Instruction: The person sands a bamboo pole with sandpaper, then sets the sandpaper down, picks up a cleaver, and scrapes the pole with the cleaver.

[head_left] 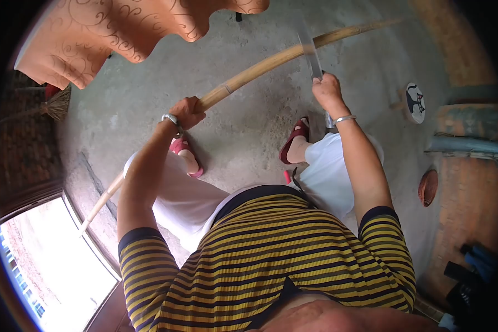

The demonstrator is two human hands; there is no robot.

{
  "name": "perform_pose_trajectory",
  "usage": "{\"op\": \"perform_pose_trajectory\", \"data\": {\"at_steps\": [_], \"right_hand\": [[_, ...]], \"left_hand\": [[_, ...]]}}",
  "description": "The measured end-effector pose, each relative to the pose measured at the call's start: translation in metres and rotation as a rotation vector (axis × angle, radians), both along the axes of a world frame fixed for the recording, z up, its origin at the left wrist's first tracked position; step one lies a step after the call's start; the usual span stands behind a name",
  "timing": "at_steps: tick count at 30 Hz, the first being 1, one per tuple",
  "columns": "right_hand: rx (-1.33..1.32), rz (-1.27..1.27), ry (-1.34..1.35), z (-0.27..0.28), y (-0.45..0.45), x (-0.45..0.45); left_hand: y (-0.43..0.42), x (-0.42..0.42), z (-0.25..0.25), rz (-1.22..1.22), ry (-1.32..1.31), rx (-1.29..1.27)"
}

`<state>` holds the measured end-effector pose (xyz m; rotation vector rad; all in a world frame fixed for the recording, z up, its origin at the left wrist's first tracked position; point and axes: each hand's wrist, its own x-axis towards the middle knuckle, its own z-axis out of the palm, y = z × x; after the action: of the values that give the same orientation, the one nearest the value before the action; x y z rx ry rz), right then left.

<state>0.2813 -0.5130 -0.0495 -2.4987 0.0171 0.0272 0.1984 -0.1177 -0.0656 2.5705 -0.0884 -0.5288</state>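
Note:
A long, pale bamboo pole slants across the view, from the doorway side at lower left up to the far right. My left hand is closed around it at about its middle, in front of my left knee. In my right hand is a large knife, gripped by its handle. Its broad blade, smeared by motion, points away from me and crosses the far part of the pole. Whether the edge touches the bamboo I cannot tell.
Around my sandalled feet is a concrete floor. An orange patterned cloth hangs at upper left, near a straw broom. Right of me are a round cat-picture mat and a woven basket. A bright doorway opens at lower left.

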Motion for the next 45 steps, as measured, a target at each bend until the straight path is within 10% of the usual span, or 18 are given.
{"op": "perform_pose_trajectory", "data": {"at_steps": [8, 13, 22, 27, 36, 41, 45], "right_hand": [[-0.133, 0.477, 0.143, -0.003, 0.049, -0.067], [0.078, -0.06, 0.089, 0.011, 0.0, -0.015], [-0.162, 0.431, 0.11, 0.0, 0.041, -0.065], [0.064, -0.032, 0.177, 0.012, 0.0, -0.017], [-0.133, 0.738, 0.067, 0.012, 0.069, -0.085], [0.052, 0.049, 0.162, -0.004, 0.024, -0.031], [-0.117, 0.175, 0.098, -0.004, 0.042, -0.043]], "left_hand": [[0.006, 0.005, -0.012, -0.026, 0.006, -0.077], [0.008, 0.002, -0.01, -0.024, -0.001, -0.088], [0.009, 0.007, -0.013, -0.006, 0.045, -0.146], [0.008, 0.004, -0.009, -0.022, 0.012, -0.126], [0.015, 0.007, -0.02, -0.051, 0.013, -0.138], [0.011, 0.007, -0.006, -0.064, 0.039, -0.114], [0.009, 0.011, -0.005, -0.045, 0.061, -0.07]]}}
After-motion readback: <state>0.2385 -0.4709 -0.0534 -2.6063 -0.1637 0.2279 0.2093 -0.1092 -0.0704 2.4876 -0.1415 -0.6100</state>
